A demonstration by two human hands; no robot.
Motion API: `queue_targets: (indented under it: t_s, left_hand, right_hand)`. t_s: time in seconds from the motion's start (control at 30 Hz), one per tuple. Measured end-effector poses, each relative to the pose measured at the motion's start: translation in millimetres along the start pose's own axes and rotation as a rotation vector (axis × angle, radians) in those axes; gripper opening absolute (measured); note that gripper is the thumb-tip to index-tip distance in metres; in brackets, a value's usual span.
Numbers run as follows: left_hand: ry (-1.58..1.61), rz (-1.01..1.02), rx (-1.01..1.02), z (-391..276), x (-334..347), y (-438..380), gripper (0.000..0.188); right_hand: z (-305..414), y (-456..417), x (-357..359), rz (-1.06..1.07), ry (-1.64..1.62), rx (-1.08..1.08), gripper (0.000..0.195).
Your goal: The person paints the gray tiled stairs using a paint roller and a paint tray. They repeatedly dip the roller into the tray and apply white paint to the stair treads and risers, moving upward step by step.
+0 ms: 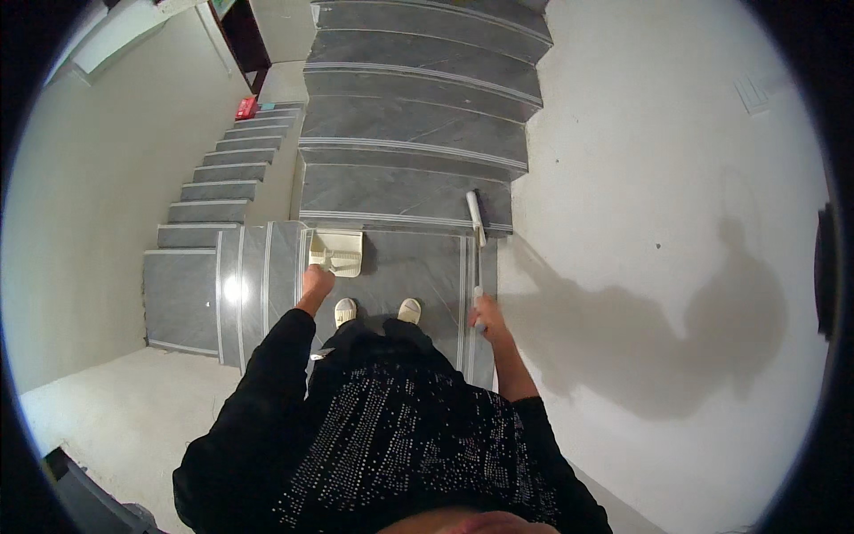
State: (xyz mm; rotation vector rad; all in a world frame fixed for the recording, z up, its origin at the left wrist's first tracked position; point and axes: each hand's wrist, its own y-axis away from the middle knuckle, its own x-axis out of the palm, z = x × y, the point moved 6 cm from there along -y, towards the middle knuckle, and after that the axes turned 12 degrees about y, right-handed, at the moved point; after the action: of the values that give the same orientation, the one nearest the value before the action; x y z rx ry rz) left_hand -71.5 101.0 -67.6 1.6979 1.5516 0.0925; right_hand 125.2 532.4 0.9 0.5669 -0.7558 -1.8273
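My left hand [318, 284] grips the handle of a cream dustpan [348, 243], which is in front of my left foot by the foot of the upper stairs. On the other side, my right hand [488, 317] is closed around the light grip of a broom [475, 212]. Its thin shaft runs up to a white head lying across the lowest step [400, 190], near the right wall. Whether the dustpan touches the floor I cannot tell, and what may lie under the broom head is hidden.
Grey tiled steps with white stripes rise ahead. On the left, narrower steps lead down to a lower landing [180, 294] beside another flight [230, 170]. A red box [246, 108] sits on that flight. White walls [640, 167] stand at both sides; my shadow falls on the right one.
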Motion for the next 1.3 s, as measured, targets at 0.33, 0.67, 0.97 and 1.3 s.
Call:
queue_targets:
  t_s: [0.33,0.67,0.97,1.3]
  left_hand:
    - [-0.171,-0.005,-0.064,-10.2,-11.7,14.2,0.036]
    - [-0.102,-0.066,0.012,0.2,-22.3,12.3,0.035]
    - [-0.241,-0.137,0.052,21.6,-64.6,-1.3,0.035]
    - [-0.060,-0.083,0.025,2.8,-60.6,-26.1,0.035]
  right_hand:
    - [10.2,101.4,86.5,0.219,0.342,0.299,0.042]
    - [13.1,116.2,96.6,0.498,0.348,0.184,0.045]
    - [35.8,162.8,-9.5,0.143,-0.046,0.221,0.043]
    - [59.8,-56.4,-71.3,0.121,0.189,-0.453,0.014]
